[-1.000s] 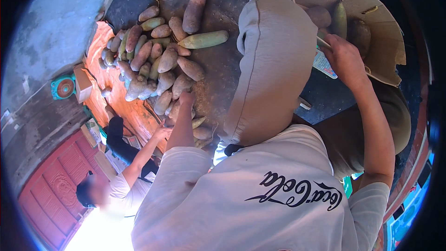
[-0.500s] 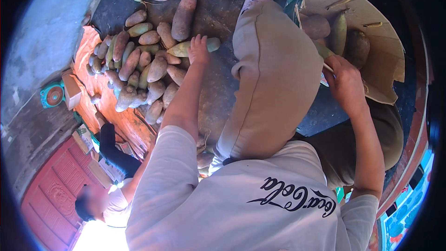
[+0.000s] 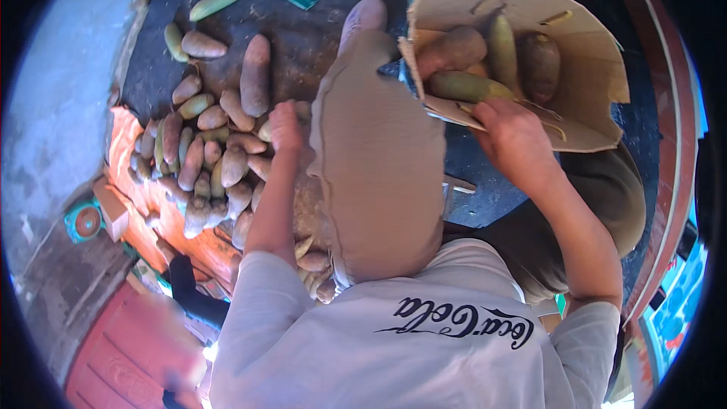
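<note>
Pile of roots (image 3: 193, 155). Beside it, long pale-green root (image 3: 265, 132); left hand (image 3: 286, 127), spread over it moments ago, now looks curled round it: selected, I judge. Well apart, right hand (image 3: 519, 136), clamped on carton (image 3: 602, 57) rim.

Reddish and green roots (image 3: 255, 76) lie loose on the dark floor (image 3: 301, 49).
</note>
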Tool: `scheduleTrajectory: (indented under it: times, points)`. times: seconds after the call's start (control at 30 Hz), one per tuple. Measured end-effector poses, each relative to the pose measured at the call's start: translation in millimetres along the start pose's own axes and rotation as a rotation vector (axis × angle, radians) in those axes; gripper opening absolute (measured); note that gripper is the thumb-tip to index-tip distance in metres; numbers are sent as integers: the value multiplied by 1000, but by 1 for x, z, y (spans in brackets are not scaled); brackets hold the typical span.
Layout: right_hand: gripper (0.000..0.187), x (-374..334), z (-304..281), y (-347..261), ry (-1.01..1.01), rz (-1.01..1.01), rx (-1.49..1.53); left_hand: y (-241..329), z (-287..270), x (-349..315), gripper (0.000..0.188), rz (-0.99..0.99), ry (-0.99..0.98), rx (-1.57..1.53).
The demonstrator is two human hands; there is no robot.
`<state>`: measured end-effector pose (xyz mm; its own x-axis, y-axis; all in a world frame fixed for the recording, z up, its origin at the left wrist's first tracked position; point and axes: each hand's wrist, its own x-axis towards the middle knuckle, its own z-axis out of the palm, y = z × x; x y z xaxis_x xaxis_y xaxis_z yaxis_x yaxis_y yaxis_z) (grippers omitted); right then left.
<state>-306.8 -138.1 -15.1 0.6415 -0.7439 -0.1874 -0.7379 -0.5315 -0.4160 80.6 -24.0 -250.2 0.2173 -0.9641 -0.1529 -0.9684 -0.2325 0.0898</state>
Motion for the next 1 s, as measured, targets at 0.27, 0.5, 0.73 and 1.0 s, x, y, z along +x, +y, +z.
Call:
scheduleTrajectory:
  times: [0.27, 0.5, 0.73, 1.0]
  points:
    - [14, -3, 3, -1, 12, -16, -27, 40, -207, 16, 49, -354, 541, -1060]
    - [15, -4, 3, 1, 20, -29, -29, 136, -316, 29, 45, 37, 372, -1756]
    - [18, -2, 15, 5, 47, -73, -42, 247, -305, 56, 32, 169, -222, -1926]
    - [14, -5, 16, 1, 68, -73, -55, 131, -288, 64, 38, -63, 300, -1521]
